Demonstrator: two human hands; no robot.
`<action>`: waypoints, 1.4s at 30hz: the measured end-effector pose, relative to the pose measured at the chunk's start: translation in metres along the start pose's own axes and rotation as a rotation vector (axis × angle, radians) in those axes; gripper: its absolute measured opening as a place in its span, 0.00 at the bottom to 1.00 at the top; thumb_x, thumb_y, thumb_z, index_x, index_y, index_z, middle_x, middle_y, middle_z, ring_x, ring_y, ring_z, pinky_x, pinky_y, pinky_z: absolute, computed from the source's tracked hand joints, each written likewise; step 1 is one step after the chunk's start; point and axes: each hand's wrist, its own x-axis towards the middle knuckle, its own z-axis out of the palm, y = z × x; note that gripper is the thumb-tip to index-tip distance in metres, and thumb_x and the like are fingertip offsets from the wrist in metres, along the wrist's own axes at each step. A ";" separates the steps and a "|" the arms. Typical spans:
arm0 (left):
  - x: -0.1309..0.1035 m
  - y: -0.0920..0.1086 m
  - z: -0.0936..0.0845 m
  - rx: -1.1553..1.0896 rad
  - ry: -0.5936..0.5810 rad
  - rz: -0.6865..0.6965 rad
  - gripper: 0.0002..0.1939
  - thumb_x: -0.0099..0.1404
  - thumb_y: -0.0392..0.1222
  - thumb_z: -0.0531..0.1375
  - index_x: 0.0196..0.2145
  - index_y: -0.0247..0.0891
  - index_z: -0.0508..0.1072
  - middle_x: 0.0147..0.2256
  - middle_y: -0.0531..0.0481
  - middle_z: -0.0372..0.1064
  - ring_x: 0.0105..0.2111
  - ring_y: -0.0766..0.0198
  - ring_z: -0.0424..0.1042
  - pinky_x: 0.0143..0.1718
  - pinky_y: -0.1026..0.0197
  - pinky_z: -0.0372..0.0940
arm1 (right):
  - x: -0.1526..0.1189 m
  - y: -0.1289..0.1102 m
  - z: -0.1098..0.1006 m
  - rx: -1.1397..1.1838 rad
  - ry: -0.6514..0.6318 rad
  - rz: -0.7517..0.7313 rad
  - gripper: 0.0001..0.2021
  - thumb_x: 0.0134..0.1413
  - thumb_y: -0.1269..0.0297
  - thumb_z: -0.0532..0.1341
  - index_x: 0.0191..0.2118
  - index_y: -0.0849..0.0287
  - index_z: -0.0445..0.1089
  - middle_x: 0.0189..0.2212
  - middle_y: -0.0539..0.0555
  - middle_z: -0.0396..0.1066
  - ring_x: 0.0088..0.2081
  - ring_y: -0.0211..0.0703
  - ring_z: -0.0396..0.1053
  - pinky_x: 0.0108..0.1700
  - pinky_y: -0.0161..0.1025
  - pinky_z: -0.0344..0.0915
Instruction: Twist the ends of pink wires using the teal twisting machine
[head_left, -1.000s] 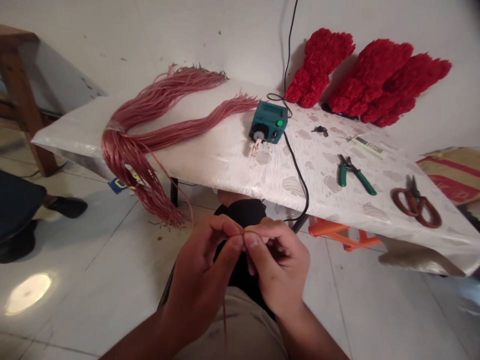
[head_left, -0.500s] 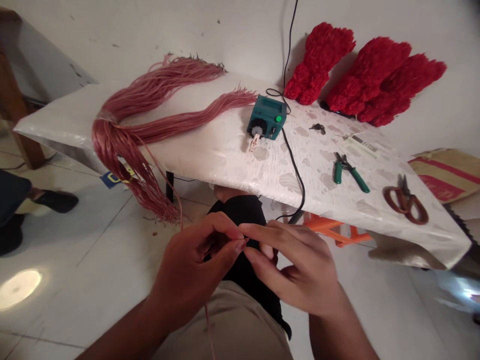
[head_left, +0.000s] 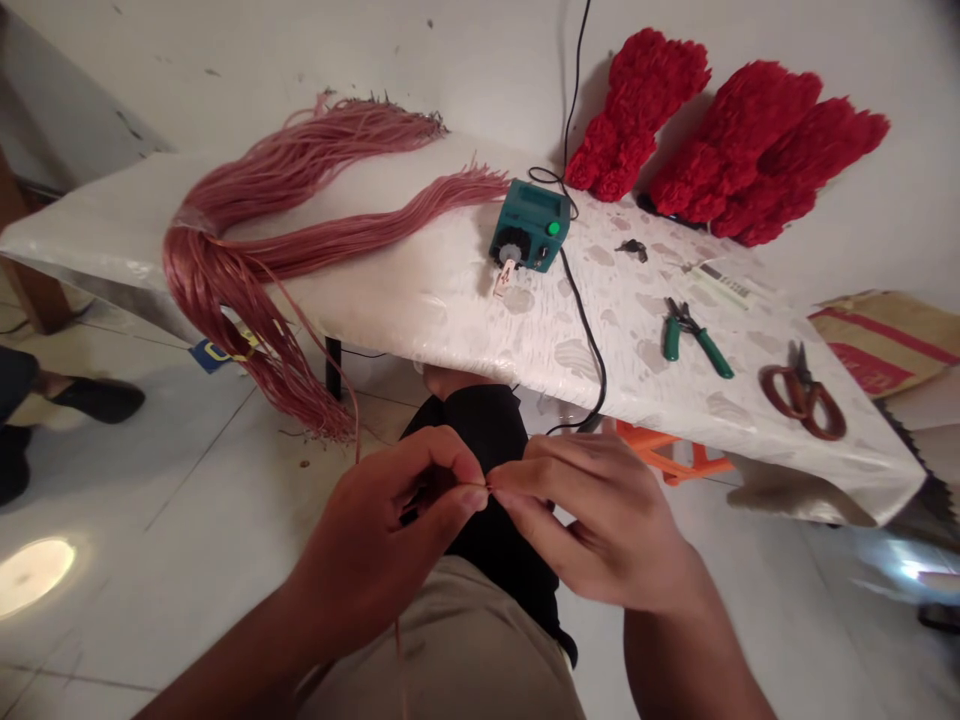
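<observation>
Above my lap, my left hand (head_left: 397,520) pinches a thin pink cord between thumb and forefinger. The cord (head_left: 354,400) runs up toward a large pink bundle and also hangs below the hand. My right hand (head_left: 592,510) is closed at thumb and forefinger on the cord's end, its fingertips almost touching the left ones. The tiny part between the fingertips is too small to make out. The bundle of pink cords (head_left: 300,245) lies on the table and droops over its front edge. A green device (head_left: 531,222) with a round knob stands beside it.
On the white patterned table (head_left: 480,335) are green-handled cutters (head_left: 697,338), brown-handled scissors (head_left: 804,392) and a black cable (head_left: 589,325). Red flower bunches (head_left: 637,110) lean at the wall. An orange stool (head_left: 675,455) is underneath. Another person's shoe (head_left: 105,398) shows at the left.
My right thumb and forefinger have closed together at the left fingertips, where they were apart before. The view has shifted slightly, so the table sits a little further left and up.
</observation>
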 end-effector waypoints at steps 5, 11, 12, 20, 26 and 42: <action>0.002 0.001 -0.002 0.008 -0.059 0.032 0.05 0.64 0.38 0.59 0.30 0.42 0.72 0.27 0.53 0.70 0.25 0.65 0.68 0.24 0.66 0.62 | -0.002 0.003 -0.004 0.148 0.002 0.057 0.06 0.62 0.74 0.58 0.37 0.56 0.70 0.24 0.47 0.64 0.24 0.35 0.60 0.27 0.36 0.57; 0.001 -0.002 -0.005 0.050 -0.079 0.060 0.04 0.65 0.38 0.60 0.31 0.43 0.72 0.28 0.54 0.71 0.27 0.65 0.69 0.26 0.66 0.63 | -0.001 0.012 -0.004 0.358 0.037 0.166 0.04 0.63 0.71 0.59 0.40 0.57 0.70 0.28 0.48 0.68 0.28 0.35 0.66 0.29 0.34 0.62; 0.000 -0.003 -0.005 0.052 -0.078 0.073 0.04 0.65 0.38 0.60 0.31 0.43 0.72 0.28 0.54 0.71 0.27 0.65 0.69 0.26 0.66 0.63 | 0.001 0.013 -0.002 0.377 -0.005 0.165 0.04 0.65 0.69 0.58 0.39 0.57 0.70 0.28 0.48 0.68 0.28 0.35 0.65 0.30 0.34 0.62; 0.005 -0.001 -0.001 0.053 -0.075 0.153 0.06 0.64 0.34 0.58 0.31 0.43 0.70 0.28 0.55 0.72 0.25 0.67 0.67 0.25 0.67 0.61 | 0.007 0.012 0.009 0.623 -0.179 0.244 0.16 0.70 0.64 0.54 0.28 0.58 0.67 0.19 0.43 0.60 0.20 0.31 0.58 0.23 0.30 0.56; 0.002 -0.008 -0.003 -0.011 -0.102 0.179 0.05 0.67 0.34 0.58 0.33 0.42 0.70 0.31 0.52 0.71 0.32 0.62 0.71 0.31 0.62 0.64 | 0.000 0.012 0.017 0.866 -0.098 0.339 0.13 0.68 0.63 0.59 0.29 0.59 0.69 0.19 0.44 0.61 0.19 0.30 0.60 0.22 0.30 0.57; 0.021 -0.005 -0.019 -0.231 -0.476 -0.024 0.12 0.71 0.44 0.56 0.30 0.39 0.68 0.25 0.54 0.67 0.26 0.67 0.65 0.28 0.65 0.59 | 0.001 0.006 0.016 0.718 -0.138 0.219 0.10 0.67 0.69 0.59 0.31 0.58 0.70 0.24 0.45 0.67 0.23 0.29 0.62 0.25 0.28 0.59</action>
